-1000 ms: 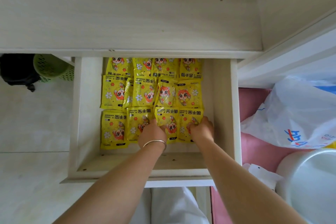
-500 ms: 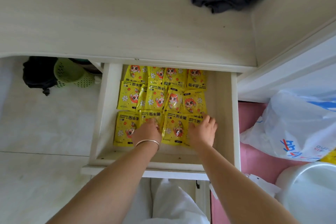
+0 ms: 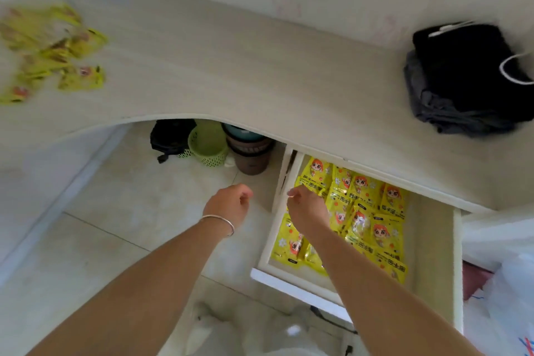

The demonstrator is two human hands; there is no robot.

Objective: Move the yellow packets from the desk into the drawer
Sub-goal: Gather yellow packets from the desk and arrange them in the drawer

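Many yellow packets (image 3: pixel 361 217) fill the open drawer (image 3: pixel 430 243); both hands (image 3: pixel 231 205) hover loosely curled, empty.

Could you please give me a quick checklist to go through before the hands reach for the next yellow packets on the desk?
1. Left hand free: ok, loosely curled, holding nothing.
2. Right hand free: ok, nothing visible in it, raised over the drawer's left edge.
3. Drawer open: ok, pulled out, bare strip along its right side.
4. Packets on the desk left to move: ok, a blurred pile at far left.
5. How many packets remain: cannot tell, too blurred.
6. Packets in the drawer settled: ok, lying in overlapping rows.
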